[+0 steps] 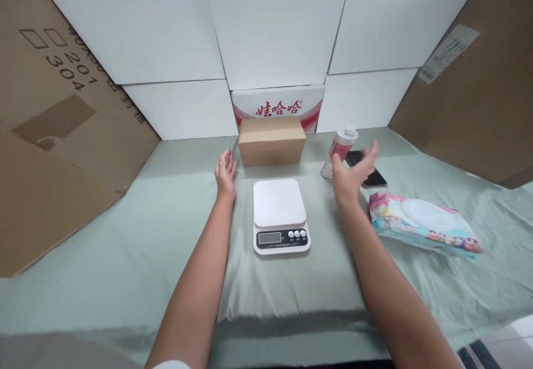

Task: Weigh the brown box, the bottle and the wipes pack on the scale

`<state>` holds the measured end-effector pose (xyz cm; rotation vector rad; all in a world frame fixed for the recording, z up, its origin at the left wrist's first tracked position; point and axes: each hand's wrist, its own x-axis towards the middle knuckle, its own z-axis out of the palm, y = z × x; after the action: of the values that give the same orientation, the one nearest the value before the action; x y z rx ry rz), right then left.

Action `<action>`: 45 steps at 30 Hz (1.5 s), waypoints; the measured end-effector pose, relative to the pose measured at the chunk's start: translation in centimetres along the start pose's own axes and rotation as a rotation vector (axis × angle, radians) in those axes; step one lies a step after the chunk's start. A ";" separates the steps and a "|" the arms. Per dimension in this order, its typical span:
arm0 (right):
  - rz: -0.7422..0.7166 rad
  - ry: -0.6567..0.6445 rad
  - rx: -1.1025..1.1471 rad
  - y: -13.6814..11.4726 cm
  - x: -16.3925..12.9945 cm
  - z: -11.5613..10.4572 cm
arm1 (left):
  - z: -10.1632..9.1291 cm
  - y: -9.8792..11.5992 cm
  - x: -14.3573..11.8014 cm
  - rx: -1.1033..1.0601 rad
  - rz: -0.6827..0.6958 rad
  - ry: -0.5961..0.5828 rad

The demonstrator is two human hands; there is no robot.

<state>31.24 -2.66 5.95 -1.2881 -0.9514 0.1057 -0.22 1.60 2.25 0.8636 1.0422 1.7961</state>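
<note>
My left hand [226,171] rests beside the small brown cardboard box [271,146], fingers loosely curled upward and holding nothing. On the other side, my right hand [352,174] is spread, thumb and fingers apart, close to a white bottle with a red label [341,145]. Whether the thumb touches the bottle I cannot tell. Between my forearms lies a white digital kitchen scale [280,205] with a bare platform and a blank-looking grey display. A black phone [375,178] lies flat behind my right hand, partly covered by it.
A pack of wet wipes [425,222] lies right of my right forearm. Behind the small box stands a white carton with red lettering [278,105]. Large cardboard panels rise at the left [62,124] and right [470,91]. Pale green cloth [179,202] covers the table.
</note>
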 end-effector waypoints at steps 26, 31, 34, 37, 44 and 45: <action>-0.210 -1.085 0.222 -4.3 -6.8 0.9 | -0.1 0.4 -0.2 0.020 -0.001 0.006; -0.189 -1.081 0.207 -3.7 -6.7 1.2 | 0.1 0.5 -0.2 0.009 -0.016 0.024; -0.177 -1.075 0.233 -3.5 -6.8 1.3 | -0.1 0.4 -0.2 0.017 -0.011 0.022; -0.166 -1.042 0.226 -3.0 -6.7 1.3 | -0.2 0.3 -0.1 0.010 0.001 0.028; -0.160 -1.020 0.235 -2.7 -6.5 1.2 | -0.4 0.1 0.0 -0.022 0.013 0.021; -0.159 -1.026 0.245 -2.8 -6.6 1.2 | -0.4 0.0 0.1 -0.023 0.014 0.022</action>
<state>25.10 -6.32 4.69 -0.8864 -1.8330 0.7879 -0.58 1.54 2.12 0.8409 1.0301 1.8296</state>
